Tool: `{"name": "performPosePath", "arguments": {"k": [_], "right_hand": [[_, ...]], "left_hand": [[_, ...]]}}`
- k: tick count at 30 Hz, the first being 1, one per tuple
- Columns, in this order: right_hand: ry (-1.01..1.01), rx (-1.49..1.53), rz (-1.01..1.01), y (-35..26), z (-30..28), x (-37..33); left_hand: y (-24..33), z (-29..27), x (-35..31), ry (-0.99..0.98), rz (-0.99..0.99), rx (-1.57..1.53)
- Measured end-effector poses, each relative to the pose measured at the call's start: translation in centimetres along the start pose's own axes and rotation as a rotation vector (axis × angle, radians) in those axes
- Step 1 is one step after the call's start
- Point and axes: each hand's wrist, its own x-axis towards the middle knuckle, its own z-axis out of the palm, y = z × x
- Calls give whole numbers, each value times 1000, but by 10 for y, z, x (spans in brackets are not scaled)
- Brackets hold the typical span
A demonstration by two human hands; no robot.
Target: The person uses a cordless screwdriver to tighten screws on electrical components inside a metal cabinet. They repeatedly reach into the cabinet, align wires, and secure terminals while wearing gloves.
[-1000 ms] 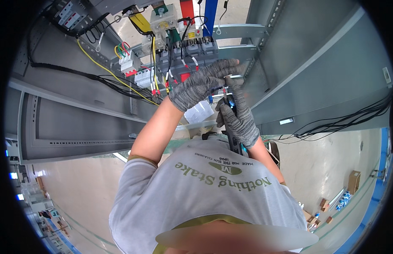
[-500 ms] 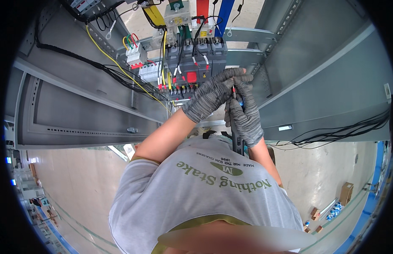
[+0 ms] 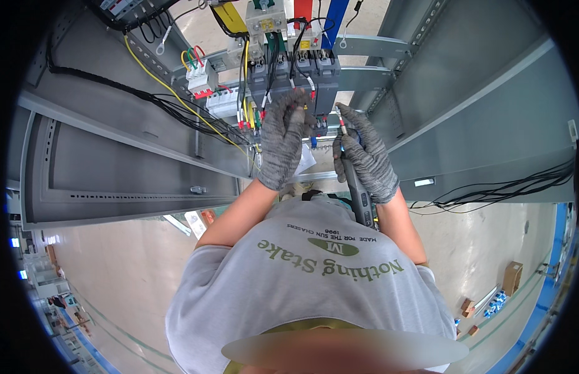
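Note:
My right hand [image 3: 368,156], in a grey knitted glove, is wrapped around a dark cordless electric screwdriver [image 3: 358,190]. The tool's thin bit with a red band points up and away from me, beside my raised forefinger. To its left, my gloved left hand [image 3: 280,144] has its fingers curled in front of the large grey circuit breaker [image 3: 323,78]. Whatever may be between those fingertips is hidden. Black wires [image 3: 275,59] with white sleeves and red ends hang over the breaker, just beyond the left hand.
Grey cabinet walls [image 3: 470,106] stand on both sides. White small breakers [image 3: 222,105] sit left of the large one. Yellow, red and blue busbars [image 3: 335,22] rise at the top. A black cable bundle [image 3: 115,78] crosses the left; loose black wires [image 3: 501,190] hang at right.
My left hand has moved left, away from the right hand and the screwdriver bit, to the front of the breaker. The right hand still grips the screwdriver, slightly lower and further right.

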Motion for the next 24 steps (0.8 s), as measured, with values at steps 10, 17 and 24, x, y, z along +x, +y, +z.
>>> {"name": "performPosePath", "arguments": {"k": [10, 17, 24], "right_hand": [[-26, 165, 131, -11, 10, 0], [27, 169, 37, -13, 6, -8], [70, 88, -53, -10, -2, -12]], "left_hand": [[19, -1, 43, -208, -240, 20], [30, 9, 48, -251, -412, -89], [42, -2, 20, -103, 263, 801]]}}
